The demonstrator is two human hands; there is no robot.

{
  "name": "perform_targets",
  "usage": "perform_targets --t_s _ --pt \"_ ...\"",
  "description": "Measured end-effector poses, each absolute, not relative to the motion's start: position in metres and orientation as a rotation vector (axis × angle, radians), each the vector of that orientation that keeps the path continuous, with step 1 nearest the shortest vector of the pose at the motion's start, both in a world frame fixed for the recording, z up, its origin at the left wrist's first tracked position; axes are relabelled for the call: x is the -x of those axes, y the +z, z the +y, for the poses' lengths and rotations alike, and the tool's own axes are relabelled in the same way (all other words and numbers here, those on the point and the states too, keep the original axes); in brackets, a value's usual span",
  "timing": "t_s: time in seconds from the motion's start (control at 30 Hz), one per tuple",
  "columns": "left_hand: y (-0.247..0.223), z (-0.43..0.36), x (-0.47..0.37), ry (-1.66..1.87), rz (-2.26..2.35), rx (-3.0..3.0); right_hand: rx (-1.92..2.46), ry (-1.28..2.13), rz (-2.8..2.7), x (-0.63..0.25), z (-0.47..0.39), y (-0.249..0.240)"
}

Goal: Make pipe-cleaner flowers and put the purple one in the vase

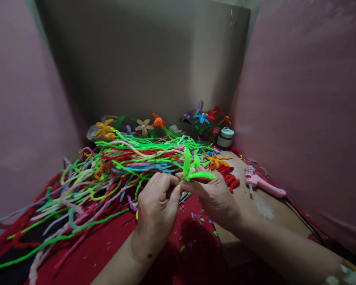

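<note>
A bright green pipe-cleaner flower (187, 161) with several looped petals and a pale centre is held up in the middle of the view. My left hand (158, 206) pinches at its base with thumb and forefinger. From the other side my right hand (215, 194) has its fingers closed on the flower just under the petals. The fingertips of both hands nearly meet there. Behind them lies a large pile of pipe cleaners (148, 152) in green, pink, red, blue and yellow.
A pink glue gun (265, 185) lies on a brown board (240, 209) at the right, its cord trailing off. Finished flowers (144, 126) and a white-lidded jar (225, 137) stand at the back. Small scraps dot the red cloth (106, 245). Pink walls flank both sides.
</note>
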State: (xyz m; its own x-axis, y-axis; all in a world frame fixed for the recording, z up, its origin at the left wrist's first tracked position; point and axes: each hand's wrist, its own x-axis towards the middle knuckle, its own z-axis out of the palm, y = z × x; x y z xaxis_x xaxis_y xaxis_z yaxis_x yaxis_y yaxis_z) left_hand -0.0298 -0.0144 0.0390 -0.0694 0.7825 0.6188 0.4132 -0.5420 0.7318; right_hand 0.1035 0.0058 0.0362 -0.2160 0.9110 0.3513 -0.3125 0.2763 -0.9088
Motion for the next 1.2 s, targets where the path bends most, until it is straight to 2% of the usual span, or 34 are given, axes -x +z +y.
perform_targets --t_s 0.2,0.63,0.77,0.97,1.2 --pt "0.04 -0.012 0.03 1.601 1.261 -1.749 0.543 1.354 -1.305 -0.104 0.012 0.032" --pt "0.052 -0.007 0.037 1.15 0.893 -1.276 0.505 1.545 -1.348 -0.116 0.025 0.039" --pt "0.052 -0.007 0.036 1.051 0.728 -1.166 0.436 1.706 -1.437 -0.119 0.028 0.039" --pt "0.05 -0.007 0.035 0.932 0.725 -1.276 0.449 1.851 -1.44 -0.123 0.032 0.04" --pt "0.045 -0.008 0.037 1.016 0.719 -1.344 0.433 1.843 -1.508 -0.124 0.032 0.042"
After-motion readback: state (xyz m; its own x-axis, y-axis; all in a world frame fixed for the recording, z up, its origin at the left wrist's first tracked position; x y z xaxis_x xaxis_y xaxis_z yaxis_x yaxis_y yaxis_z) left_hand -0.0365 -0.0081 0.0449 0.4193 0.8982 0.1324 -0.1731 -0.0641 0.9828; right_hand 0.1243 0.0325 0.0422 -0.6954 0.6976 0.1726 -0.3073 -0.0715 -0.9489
